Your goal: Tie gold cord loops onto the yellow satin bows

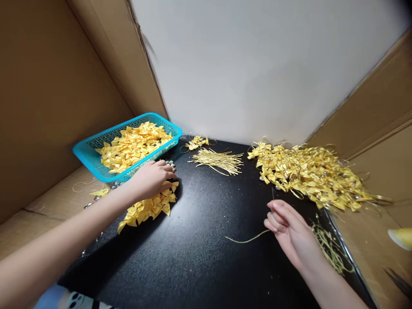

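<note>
My left hand (157, 178) reaches over the near side of the basket, at a small heap of yellow ribbon bows (151, 208) and beside some round silver bells (171, 164). Its fingers are bent and close together; whatever they pinch is hidden. Over the right part of the black table (199, 262), my right hand (286, 227) is closed in a pinch. A thin needle (272, 194) points up from its fingertips. Gold cord (246, 241) trails out to the left from below the same fingers.
A turquoise basket (84, 158) of yellow bows stands back left. Cut gold cords (219, 161) lie at the centre back, near a few strung bows (197, 142). A large pile of bows with bells (309, 171) sits right. Tangled cord (331, 249) lies by the right edge; cardboard surrounds the table.
</note>
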Available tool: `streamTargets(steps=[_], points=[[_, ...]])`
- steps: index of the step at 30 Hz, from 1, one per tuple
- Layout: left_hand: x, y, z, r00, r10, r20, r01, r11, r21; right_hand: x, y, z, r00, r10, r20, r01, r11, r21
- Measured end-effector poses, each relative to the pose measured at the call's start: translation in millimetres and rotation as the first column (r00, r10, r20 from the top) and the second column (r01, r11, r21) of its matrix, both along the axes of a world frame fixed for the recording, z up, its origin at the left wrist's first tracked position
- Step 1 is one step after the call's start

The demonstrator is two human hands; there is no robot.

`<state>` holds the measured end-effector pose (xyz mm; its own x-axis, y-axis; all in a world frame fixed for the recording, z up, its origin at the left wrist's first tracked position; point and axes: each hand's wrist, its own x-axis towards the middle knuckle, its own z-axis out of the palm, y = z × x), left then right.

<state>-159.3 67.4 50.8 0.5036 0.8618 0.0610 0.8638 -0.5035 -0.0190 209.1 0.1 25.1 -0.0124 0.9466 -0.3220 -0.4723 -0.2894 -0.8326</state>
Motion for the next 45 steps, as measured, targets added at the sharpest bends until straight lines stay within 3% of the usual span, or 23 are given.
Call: streamTargets(steps=[3, 8, 12, 13, 14, 16, 18, 20, 25, 29, 31, 34, 36, 38, 42, 45], points=[[3, 5, -2.4, 0.999, -0.034, 0.017, 0.036, 0.995, -0.094, -3, -2, -2.6, 0.999, -0.001, 0.041, -0.001, 0.999, 0.049], [14, 7, 9.0, 0.983, -0.02, 0.182, 0.039, 0.994, -0.103, -6, -5, -3.2, 0.997, 0.008, 0.073, -0.017, 0.992, 0.128], [58, -3, 8.4, 0.899, 0.058, 0.435, 0.02, 0.985, -0.173, -14, -4, -10.1, 0.992, 0.05, 0.112, -0.074, 0.972, 0.222], [76, -8, 3.5, 0.735, 0.204, 0.647, 0.009, 0.951, -0.31, -17, -3, -14.1, 0.987, 0.065, 0.148, -0.101, 0.964, 0.247], [96, -13, -3.2, 0.55, 0.337, 0.764, 0.061, 0.896, -0.439, -20, -1, -19.0, 0.978, 0.075, 0.197, -0.128, 0.954, 0.272], [136, -23, -19.6, 0.269, 0.536, 0.8, 0.208, 0.779, -0.592, -25, 3, -30.8, 0.949, 0.055, 0.312, -0.161, 0.932, 0.325], [168, -30, -35.5, 0.08, 0.655, 0.752, 0.314, 0.699, -0.642, -28, 7, -42.4, 0.916, -0.011, 0.401, -0.152, 0.916, 0.371], [185, -33, -46.8, -0.024, 0.727, 0.686, 0.367, 0.645, -0.67, -29, 11, -50.7, 0.895, -0.065, 0.441, -0.129, 0.909, 0.396], [185, -33, -55.0, -0.055, 0.783, 0.62, 0.409, 0.584, -0.701, -27, 12, -52.2, 0.875, -0.082, 0.478, -0.128, 0.911, 0.391], [177, -34, -57.4, -0.071, 0.767, 0.637, 0.448, 0.595, -0.667, -27, 10, -49.8, 0.885, -0.085, 0.458, -0.123, 0.905, 0.407], [176, -35, -59.3, -0.071, 0.72, 0.69, 0.448, 0.641, -0.623, -26, 8, -50.8, 0.897, -0.086, 0.433, -0.116, 0.9, 0.42], [174, -36, -61.8, -0.091, 0.586, 0.805, 0.367, 0.772, -0.52, -26, 5, -53.4, 0.909, -0.084, 0.407, -0.109, 0.896, 0.43], [172, -37, -62.3, -0.083, 0.517, 0.852, 0.319, 0.823, -0.469, -25, 3, -55.0, 0.914, -0.087, 0.396, -0.104, 0.894, 0.437], [170, -40, -61.7, -0.039, 0.53, 0.847, 0.344, 0.803, -0.487, -24, 1, -55.9, 0.916, -0.095, 0.391, -0.095, 0.893, 0.441], [169, -44, -58.3, 0.008, 0.655, 0.756, 0.439, 0.677, -0.591, -23, 0, -55.3, 0.914, -0.1, 0.392, -0.085, 0.9, 0.427], [167, -44, -57.3, -0.014, 0.661, 0.75, 0.449, 0.674, -0.586, -23, 1, -54.0, 0.915, -0.088, 0.393, -0.09, 0.907, 0.412]])
